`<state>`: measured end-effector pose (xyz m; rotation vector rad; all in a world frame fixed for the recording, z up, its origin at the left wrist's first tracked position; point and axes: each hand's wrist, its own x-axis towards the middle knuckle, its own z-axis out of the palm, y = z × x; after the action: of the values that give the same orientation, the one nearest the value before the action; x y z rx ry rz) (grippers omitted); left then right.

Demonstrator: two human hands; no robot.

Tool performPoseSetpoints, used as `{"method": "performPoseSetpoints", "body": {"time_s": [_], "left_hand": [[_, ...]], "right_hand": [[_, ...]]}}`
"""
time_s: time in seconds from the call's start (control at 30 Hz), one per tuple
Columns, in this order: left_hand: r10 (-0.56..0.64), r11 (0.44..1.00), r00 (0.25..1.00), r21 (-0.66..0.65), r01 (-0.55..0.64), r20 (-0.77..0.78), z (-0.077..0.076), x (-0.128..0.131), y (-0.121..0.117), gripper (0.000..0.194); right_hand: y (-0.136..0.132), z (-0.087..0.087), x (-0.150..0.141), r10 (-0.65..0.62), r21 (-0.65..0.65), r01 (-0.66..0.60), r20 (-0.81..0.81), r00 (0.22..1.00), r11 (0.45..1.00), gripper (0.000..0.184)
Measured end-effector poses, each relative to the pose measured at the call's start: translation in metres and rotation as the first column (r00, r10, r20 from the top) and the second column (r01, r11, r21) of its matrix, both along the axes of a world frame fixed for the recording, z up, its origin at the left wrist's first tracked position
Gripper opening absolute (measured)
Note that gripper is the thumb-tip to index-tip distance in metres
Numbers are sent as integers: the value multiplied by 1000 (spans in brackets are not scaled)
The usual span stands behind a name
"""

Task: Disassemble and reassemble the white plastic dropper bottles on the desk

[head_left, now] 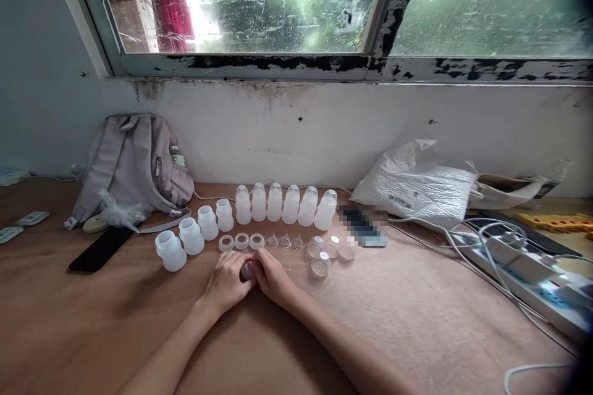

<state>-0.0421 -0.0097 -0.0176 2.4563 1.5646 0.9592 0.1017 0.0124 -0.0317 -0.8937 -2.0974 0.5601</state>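
Note:
My left hand [226,279] and my right hand [274,276] meet above the near middle of the table. Between them their closed fingers grip a small, round, clear-looking baby bottle part [247,270], mostly covered by the fingers; whether it is a nipple in its ring I cannot make out. Just behind the hands lie three white collar rings [241,241] and three clear nipples [285,241] in a row. To the right sit several clear domed caps [320,265]. Several open white baby bottles [191,236] stand at the left, beside a row of capped bottles [275,203].
A grey backpack [132,163] leans on the wall at left, with a black phone [100,249] before it. On the right are a silvery plastic parcel [417,182], a blurred-out phone [364,226], a power strip [532,278] and loose white cables [498,271].

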Motion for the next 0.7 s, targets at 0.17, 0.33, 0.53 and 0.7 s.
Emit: {"method": "performPoseSetpoints", "body": {"time_s": [0.17, 0.33, 0.53, 0.7], "left_hand": [[14, 1000, 1000, -1, -14, 11, 4, -5, 0, 22], [-43, 998, 998, -37, 44, 40, 4, -4, -1, 27], [-115, 979, 991, -159, 126, 74, 2, -10, 2, 25], [-73, 983, 997, -166, 74, 7, 6, -30, 6, 26]], "right_hand": [[2, -1, -5, -23, 18, 24, -48, 999, 1000, 11], [1, 5, 0, -78, -129, 60, -140, 987, 990, 17], [-5, 11, 2, -148, -199, 106, -209, 967, 974, 14], [-1, 10, 12, -381, -238, 325, -244, 892, 915, 8]]}}
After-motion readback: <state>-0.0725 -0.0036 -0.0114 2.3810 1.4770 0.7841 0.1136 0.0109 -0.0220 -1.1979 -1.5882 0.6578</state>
